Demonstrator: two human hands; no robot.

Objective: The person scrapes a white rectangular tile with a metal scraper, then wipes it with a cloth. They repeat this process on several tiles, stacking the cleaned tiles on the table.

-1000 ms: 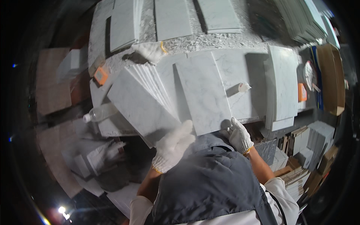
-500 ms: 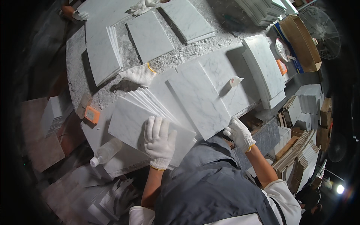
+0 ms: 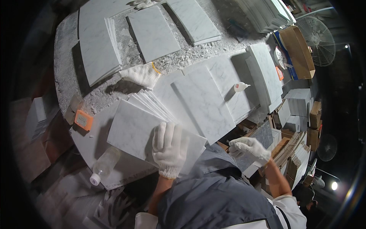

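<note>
My left hand (image 3: pixel 169 149), in a white knitted glove, lies flat on the top tile of a fanned stack of white marble tiles (image 3: pixel 129 128), fingers stretched out. My gloved right hand (image 3: pixel 251 150) hangs in the air past the table's near edge. Its fingers are curled together; whether anything is between them is hidden. Up and left of that hand, a grey-veined marble tile (image 3: pixel 204 103) lies flat on other slabs, its near corner close to my apron. Beyond it, a small white squeeze bottle (image 3: pixel 240 87) with a pointed nozzle stands on a slab.
A clear plastic bottle (image 3: pixel 105 163) lies at the near left, below an orange box (image 3: pixel 84 120). An empty glove (image 3: pixel 142 76) rests among stone chips. More tiles (image 3: pixel 152 34) lie across the far side. Cartons (image 3: pixel 299 53) and a fan (image 3: pixel 315 40) stand to the right.
My right hand has left the near corner of the single tile and moved right, fingers curled. My left hand stays flat on the stack. The whole view has shifted slightly.
</note>
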